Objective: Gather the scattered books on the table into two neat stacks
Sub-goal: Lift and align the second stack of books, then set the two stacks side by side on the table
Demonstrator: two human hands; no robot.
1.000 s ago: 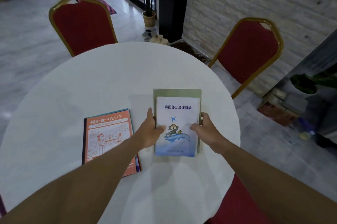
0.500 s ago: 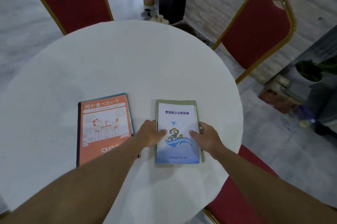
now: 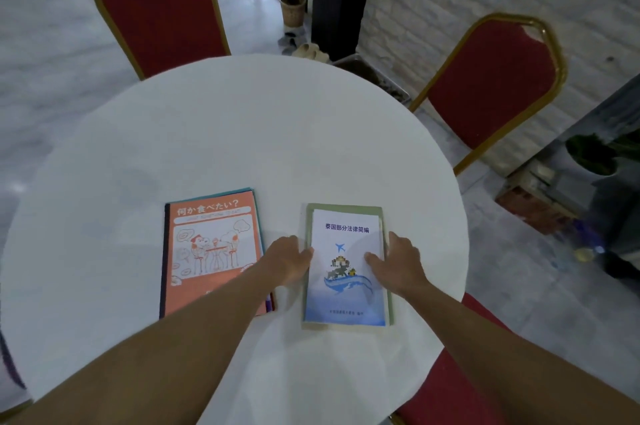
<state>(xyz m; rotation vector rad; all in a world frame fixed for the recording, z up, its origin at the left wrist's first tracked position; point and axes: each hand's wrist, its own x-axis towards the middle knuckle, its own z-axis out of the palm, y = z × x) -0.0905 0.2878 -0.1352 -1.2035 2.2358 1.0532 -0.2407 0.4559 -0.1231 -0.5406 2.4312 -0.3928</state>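
Note:
Two stacks lie on the round white table [image 3: 259, 134]. The left stack is topped by an orange book [image 3: 211, 251] with a cartoon cover, and a teal edge of another book [image 3: 225, 191] peeks out beneath it. The right stack is a white and blue booklet [image 3: 346, 227] lying flat on a larger green book [image 3: 390, 307]. My left hand [image 3: 287, 260] presses against the booklet's left edge with curled fingers. My right hand [image 3: 398, 262] holds its right edge, thumb on the cover.
Red chairs with gold frames stand beyond the table at the far left [image 3: 159, 16] and far right [image 3: 491, 82]. A third red seat [image 3: 446, 390] sits by the near right edge. A potted plant [image 3: 292, 9] and a black pillar stand further back.
The booklet, held slightly raised and off-centre over the green book a second ago, now lies flat and squared on it. Both hands stayed at its sides. The camera view shifted.

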